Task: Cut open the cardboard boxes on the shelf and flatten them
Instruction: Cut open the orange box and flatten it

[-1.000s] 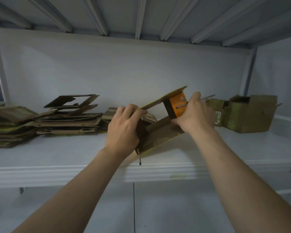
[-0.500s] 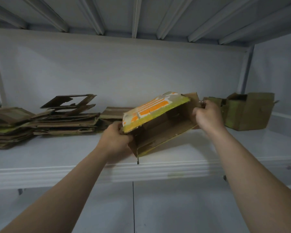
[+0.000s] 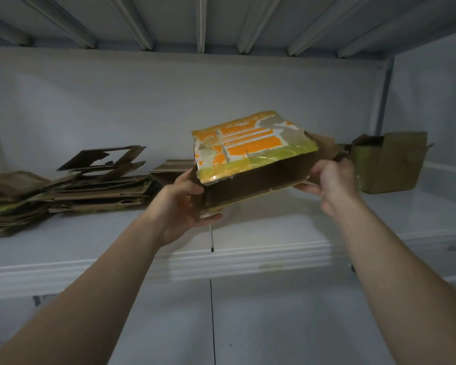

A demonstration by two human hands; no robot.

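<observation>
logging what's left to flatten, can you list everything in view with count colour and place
labelled box: one, brown with an orange, green and white label, held up tilted at centre, near side open
flattened cardboard: several sheets, too many to count, brown with some green, piled on the left of the shelf
standing box: one, brown with green patches, on the right of the shelf, not flattened
shelf: one, white, across the middle of the view
ribbed panel: one, pale grey, overhead
left hand: one, bare, grips the labelled box's left end
right hand: one, bare, grips its right end
</observation>
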